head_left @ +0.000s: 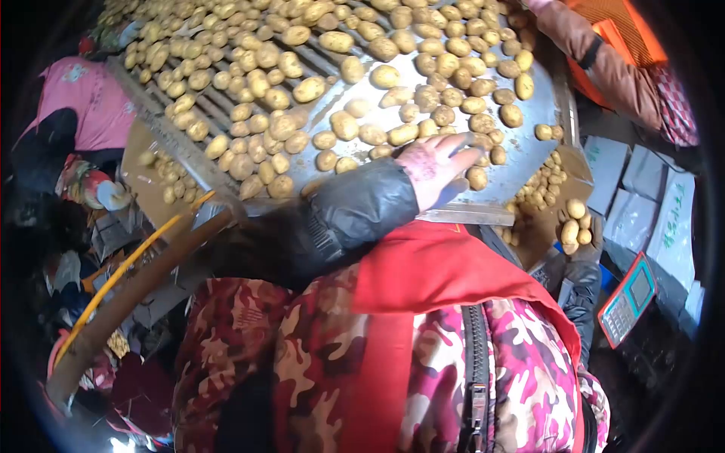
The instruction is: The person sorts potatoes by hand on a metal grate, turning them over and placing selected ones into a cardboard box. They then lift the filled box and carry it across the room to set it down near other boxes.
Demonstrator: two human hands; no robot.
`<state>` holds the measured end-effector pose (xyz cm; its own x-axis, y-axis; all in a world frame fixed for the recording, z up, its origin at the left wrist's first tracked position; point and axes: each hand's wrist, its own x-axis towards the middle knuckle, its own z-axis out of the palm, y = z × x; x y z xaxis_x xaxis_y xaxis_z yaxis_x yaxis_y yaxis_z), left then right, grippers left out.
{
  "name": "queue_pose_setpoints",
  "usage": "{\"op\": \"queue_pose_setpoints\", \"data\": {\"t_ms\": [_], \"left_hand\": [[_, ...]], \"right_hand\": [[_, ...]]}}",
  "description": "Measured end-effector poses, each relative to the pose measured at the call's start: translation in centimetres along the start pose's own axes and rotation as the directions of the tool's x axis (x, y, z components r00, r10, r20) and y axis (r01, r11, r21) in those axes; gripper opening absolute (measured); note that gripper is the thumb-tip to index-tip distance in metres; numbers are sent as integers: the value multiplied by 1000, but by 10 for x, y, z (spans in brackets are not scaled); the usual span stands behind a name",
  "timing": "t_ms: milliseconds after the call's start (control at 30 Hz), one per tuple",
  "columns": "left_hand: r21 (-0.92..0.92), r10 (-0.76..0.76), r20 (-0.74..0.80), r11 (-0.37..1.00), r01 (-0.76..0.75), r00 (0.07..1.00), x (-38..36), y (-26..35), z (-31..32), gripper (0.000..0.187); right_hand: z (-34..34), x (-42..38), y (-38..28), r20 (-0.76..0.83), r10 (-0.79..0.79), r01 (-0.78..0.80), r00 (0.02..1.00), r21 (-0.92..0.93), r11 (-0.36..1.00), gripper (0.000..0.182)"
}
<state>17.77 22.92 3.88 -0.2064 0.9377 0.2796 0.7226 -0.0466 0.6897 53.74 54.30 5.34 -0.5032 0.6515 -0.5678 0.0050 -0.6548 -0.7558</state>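
Note:
Many potatoes (pixel 400 134) lie over the metal sorting table (pixel 521 155). My left hand (pixel 438 167) reaches across its near edge from the left, fingers stretched out beside and touching potatoes; it wears a partly dark glove, and its underside is hidden. Off the table's right side, my right hand (pixel 587 243), in a dark glove, cradles several potatoes (pixel 575 225). Beside it stands a cardboard box (pixel 578 167) with smaller potatoes (pixel 545 185) in it.
Slatted bars (pixel 223 102) carry more potatoes at the upper left. Another cardboard box (pixel 140 147) stands left of the table, near a yellow hose (pixel 113 275). White boxes (pixel 642 204) and a calculator (pixel 628 300) are on the right. Other people's sleeves (pixel 615 75) show at both sides.

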Motion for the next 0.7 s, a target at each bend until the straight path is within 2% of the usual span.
{"op": "queue_pose_setpoints", "data": {"t_ms": [100, 133, 167, 233, 267, 300, 333, 400, 433, 500, 567, 600, 633, 667, 700], "left_hand": [[74, -62, -199, 994, 78, 978, -55, -15, -23, 57], [171, -115, -206, 974, 152, 972, -76, -18, -34, 56], [263, -164, -218, 939, 220, 962, -96, -21, -45, 55], [390, -210, -342, 855, 342, 916, -131, -28, -71, 60], [374, -333, -424, 783, 497, 842, -144, -26, -86, 63], [340, -440, -500, 693, 636, 746, -155, -24, -99, 66], [392, -444, -603, 559, 731, 663, -169, -29, -107, 70], [387, -457, -744, 300, 872, 487, -204, -58, -103, 81], [434, -530, -679, 268, 860, 507, -206, -66, -99, 82], [519, -675, -541, 201, 831, 501, -190, -68, -84, 85], [333, -621, -474, 531, 779, 625, -164, -53, -82, 81], [379, -653, -365, 548, 746, 664, -148, -48, -92, 78], [244, -624, -380, 645, 724, 683, -140, -46, -99, 71], [275, -597, -419, 635, 722, 685, -137, -56, -113, 66], [306, -568, -458, 621, 721, 684, -130, -62, -123, 62]], "right_hand": [[-136, 61, 0, -337, 123, -185, 933, -158, 970, 53], [-167, 84, 2, -417, 138, -231, 898, -180, 956, 50], [-160, 93, 5, -461, 115, -236, 880, -215, 948, 48], [-124, 118, 16, -336, -124, -15, 933, -383, 924, 44], [-93, 123, 18, -265, -245, 107, 933, -447, 888, 42], [-26, 115, 25, -123, -386, 225, 914, -639, 736, 38], [43, 107, 32, 24, -512, 338, 859, -778, 530, 35], [162, 87, 51, 265, -411, 460, 872, -732, 503, 48], [184, 105, 70, 410, -392, 527, 824, -808, 262, 47], [278, 75, 94, 672, -346, 746, 655, -646, 158, 41], [349, 50, 117, 846, -272, 888, 459, -449, 104, 34], [378, 46, 120, 917, -115, 924, 381, -377, 61, 41], [398, 34, 127, 938, -20, 936, 346, -347, -54, 50], [412, 38, 153, 921, 59, 920, 385, -379, -99, 58], [416, 37, 165, 940, 134, 931, 314, -277, -239, 62]]}}
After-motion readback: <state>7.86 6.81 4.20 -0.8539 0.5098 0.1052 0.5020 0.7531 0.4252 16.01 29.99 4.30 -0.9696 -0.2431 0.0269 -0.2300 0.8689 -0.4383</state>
